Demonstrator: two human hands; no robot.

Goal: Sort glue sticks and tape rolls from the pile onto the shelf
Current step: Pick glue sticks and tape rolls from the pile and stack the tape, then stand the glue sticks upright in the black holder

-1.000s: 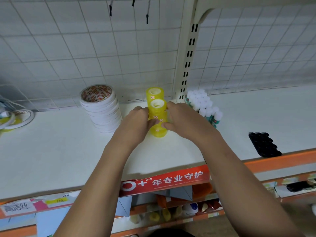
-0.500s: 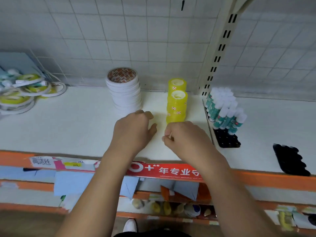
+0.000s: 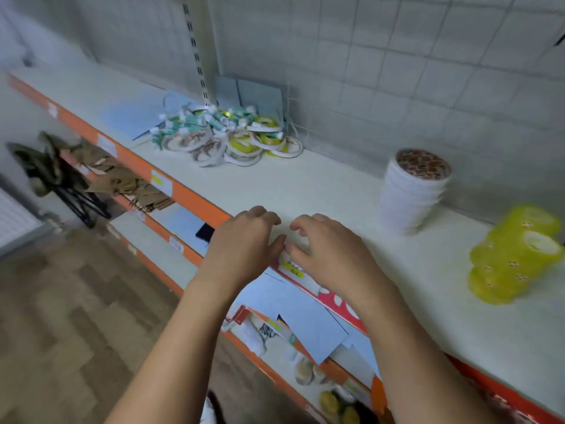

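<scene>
On the white shelf (image 3: 305, 185), top tier, orange front edge. The pile (image 3: 226, 136) of loose tape rolls and glue sticks sits against the back wall at 11 o'clock from the hands, well apart from them. Its spread runs along the wall. Grey boards (image 3: 253, 96) lean behind it. A stack of white tape rolls (image 3: 412, 191) stands at 2 o'clock and the yellow tape rolls (image 3: 513, 255), blurred, at 3 o'clock. Both look sorted.

Left hand (image 3: 241, 243) and right hand (image 3: 324, 249) hover over the shelf's front edge, thumbs almost touching. Fingers are loosely curled and hold nothing. The left hand is nearer the pile. The next reach likely goes toward 11 o'clock, with nothing seen on that line.
</scene>
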